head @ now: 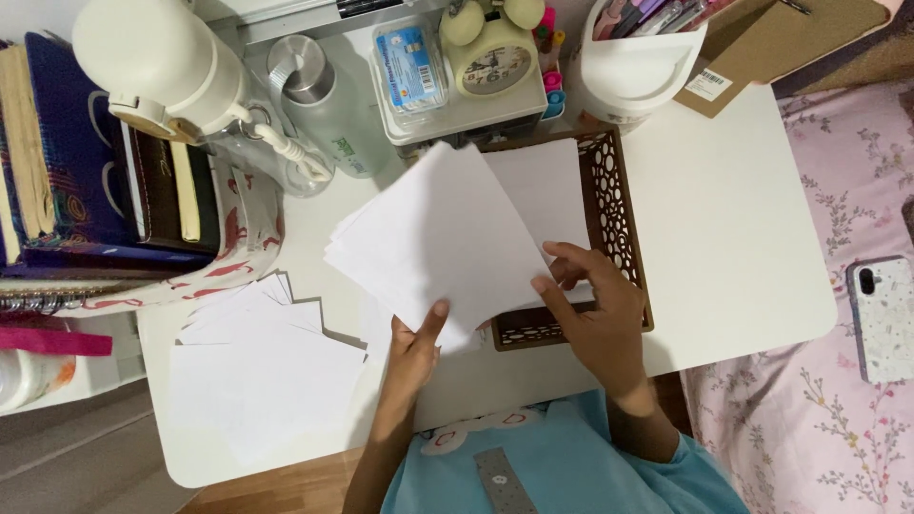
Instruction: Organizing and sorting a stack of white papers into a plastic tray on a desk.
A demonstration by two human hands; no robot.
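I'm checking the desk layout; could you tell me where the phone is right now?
In the head view, the phone lies at the far right on the pink floral cloth, just off the white table.
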